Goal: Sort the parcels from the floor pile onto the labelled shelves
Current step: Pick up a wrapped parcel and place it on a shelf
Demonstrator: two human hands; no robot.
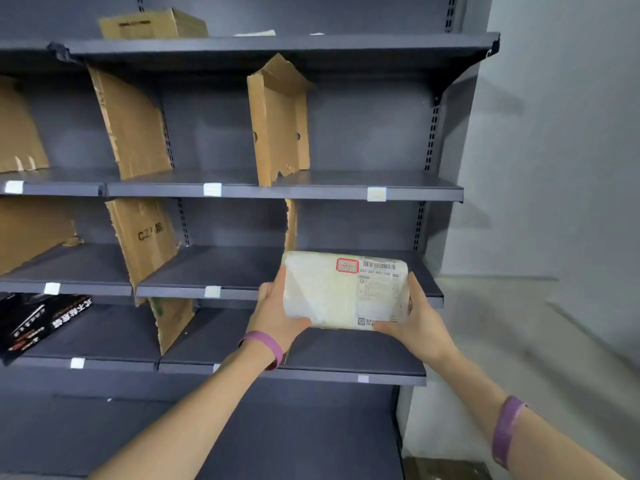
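A white plastic-wrapped parcel (332,289) with a shipping label and a red-outlined mark is held in front of the grey shelving (346,190). My left hand (277,310) grips its left end and my right hand (414,322) grips its right end and lower corner. The parcel hovers before the right-hand compartment of the third shelf (239,292) from the top, at the shelf's front edge. Small white labels (212,189) are stuck along the shelf fronts. The floor pile is out of view.
Torn cardboard dividers (277,126) stand upright and split the shelves into compartments. A black printed box (38,320) lies on the lower left shelf. A cardboard box (152,24) sits on the top shelf. A grey wall (554,168) closes off the right side.
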